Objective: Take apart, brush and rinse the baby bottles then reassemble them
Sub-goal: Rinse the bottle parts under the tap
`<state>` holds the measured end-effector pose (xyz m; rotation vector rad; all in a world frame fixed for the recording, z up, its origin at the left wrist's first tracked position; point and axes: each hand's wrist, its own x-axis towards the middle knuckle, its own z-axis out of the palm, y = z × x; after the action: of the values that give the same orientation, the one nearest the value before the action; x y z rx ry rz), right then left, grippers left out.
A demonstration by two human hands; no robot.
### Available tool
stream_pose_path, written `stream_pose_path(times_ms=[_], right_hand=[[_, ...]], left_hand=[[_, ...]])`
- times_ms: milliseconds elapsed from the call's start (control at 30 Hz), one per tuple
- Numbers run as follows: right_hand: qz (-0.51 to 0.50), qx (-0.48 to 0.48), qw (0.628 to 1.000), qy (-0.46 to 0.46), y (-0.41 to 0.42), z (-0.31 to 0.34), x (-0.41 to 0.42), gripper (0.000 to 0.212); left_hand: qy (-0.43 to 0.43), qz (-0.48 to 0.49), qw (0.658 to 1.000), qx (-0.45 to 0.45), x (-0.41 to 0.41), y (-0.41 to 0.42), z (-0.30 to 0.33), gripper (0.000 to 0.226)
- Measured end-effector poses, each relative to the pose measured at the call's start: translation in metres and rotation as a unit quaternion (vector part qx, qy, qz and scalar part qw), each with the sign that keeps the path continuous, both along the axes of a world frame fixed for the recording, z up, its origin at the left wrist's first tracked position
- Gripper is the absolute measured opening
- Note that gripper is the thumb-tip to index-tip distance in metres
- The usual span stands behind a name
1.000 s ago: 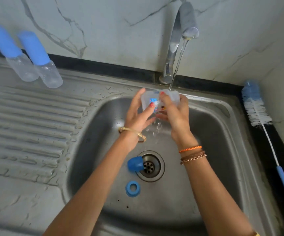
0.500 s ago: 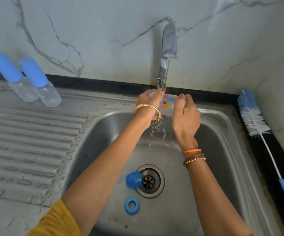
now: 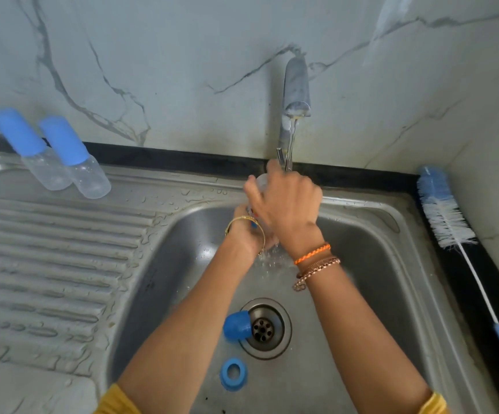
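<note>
Both hands have turned since 0.5 s ago: right hand (image 3: 285,204) now lies over the clear bottle (image 3: 261,180), fingers curled round it, centre frame under tap (image 3: 296,91); left hand (image 3: 246,231) grips from below, mostly hidden. Water splashes into sink (image 3: 362,264). Rinse prob. ongoing. Blue cap (image 3: 236,325) & ring (image 3: 232,374) wait by drain, lower centre; two capped bottles (image 3: 63,162) upper left; brush (image 3: 445,213) right edge.

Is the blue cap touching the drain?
Touching. The head view shows the blue cap lying on the drain flange, overlapping its left rim with no gap.
</note>
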<state>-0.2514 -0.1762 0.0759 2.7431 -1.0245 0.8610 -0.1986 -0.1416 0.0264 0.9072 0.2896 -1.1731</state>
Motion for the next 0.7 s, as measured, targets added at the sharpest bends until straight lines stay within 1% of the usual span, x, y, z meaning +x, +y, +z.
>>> stream_pose_path(times_ms=[33, 67, 100, 133, 167, 233, 267, 300, 333, 367, 400, 433, 467, 500, 533, 567, 600, 633, 667, 700], right_hand=[[0.011, -0.041, 0.999, -0.005, 0.0, 0.001, -0.002, 0.033], [0.033, -0.081, 0.996, -0.016, -0.004, 0.001, -0.006, 0.033], [0.071, -0.103, 0.991, -0.038, -0.009, 0.0, -0.01, 0.036], [0.118, -0.097, 0.986, -0.063, -0.016, -0.004, -0.015, 0.04], [0.155, -0.091, 0.978, -0.107, -0.023, -0.008, -0.019, 0.043], [0.173, -0.062, 0.969, -0.163, -0.031, -0.014, -0.028, 0.045], [0.157, -0.033, 0.971, -0.177, -0.031, -0.014, -0.033, 0.044], [0.13, 0.023, 0.974, -0.185, -0.034, -0.02, -0.034, 0.044], [0.088, 0.107, 0.971, -0.195, -0.034, -0.025, -0.036, 0.044], [0.041, 0.205, 0.953, -0.219, -0.034, -0.034, -0.035, 0.041], [0.001, 0.328, 0.904, -0.275, -0.033, -0.039, -0.033, 0.039], [-0.034, 0.466, 0.808, -0.359, -0.033, -0.041, -0.031, 0.038], [-0.053, 0.596, 0.677, -0.429, -0.031, -0.041, -0.029, 0.037], [-0.044, 0.691, 0.537, -0.482, -0.03, -0.043, -0.028, 0.038], [-0.029, 0.74, 0.431, -0.516, -0.03, -0.046, -0.026, 0.038], [-0.021, 0.756, 0.383, -0.531, -0.032, -0.05, -0.023, 0.037], [-0.018, 0.765, 0.359, -0.534, -0.033, -0.053, -0.02, 0.034], [-0.024, 0.769, 0.355, -0.531, -0.032, -0.055, -0.019, 0.031], [-0.038, 0.771, 0.357, -0.526, -0.032, -0.054, -0.017, 0.029], [-0.051, 0.763, 0.394, -0.51, -0.032, -0.051, -0.015, 0.028]], left_hand=[[0.008, -0.017, 1.0, -0.003, -0.003, 0.001, 0.002, 0.042], [0.013, -0.04, 0.999, -0.007, -0.003, 0.001, 0.004, 0.046], [-0.005, -0.069, 0.998, 0.012, -0.001, 0.002, 0.008, 0.05], [-0.037, -0.101, 0.993, 0.042, 0.003, 0.001, 0.013, 0.052], [-0.085, -0.138, 0.983, 0.089, 0.006, 0.002, 0.02, 0.05], [-0.173, -0.185, 0.956, 0.15, 0.011, 0.001, 0.035, 0.04], [-0.209, -0.18, 0.948, 0.159, 0.012, -0.001, 0.041, 0.036], [-0.245, -0.155, 0.944, 0.157, 0.012, -0.005, 0.046, 0.031], [-0.292, -0.117, 0.938, 0.144, 0.011, -0.011, 0.051, 0.026], [-0.38, -0.068, 0.914, 0.126, 0.009, -0.018, 0.051, 0.021], [-0.51, -0.026, 0.854, 0.094, 0.003, -0.023, 0.051, 0.017], [-0.659, -0.001, 0.751, 0.049, -0.004, -0.025, 0.05, 0.02], [-0.785, -0.001, 0.62, -0.005, -0.01, -0.029, 0.044, 0.025], [-0.877, -0.017, 0.478, -0.043, -0.017, -0.031, 0.039, 0.028], [-0.938, -0.019, 0.342, -0.053, -0.021, -0.035, 0.034, 0.031], [-0.97, -0.01, 0.237, -0.046, -0.023, -0.038, 0.03, 0.033], [-0.981, 0.001, 0.19, -0.03, -0.021, -0.039, 0.026, 0.035], [-0.978, 0.01, 0.21, -0.017, -0.019, -0.04, 0.022, 0.035], [-0.957, 0.027, 0.29, -0.002, -0.015, -0.037, 0.019, 0.035], [-0.904, 0.042, 0.424, 0.02, -0.01, -0.032, 0.017, 0.037]])
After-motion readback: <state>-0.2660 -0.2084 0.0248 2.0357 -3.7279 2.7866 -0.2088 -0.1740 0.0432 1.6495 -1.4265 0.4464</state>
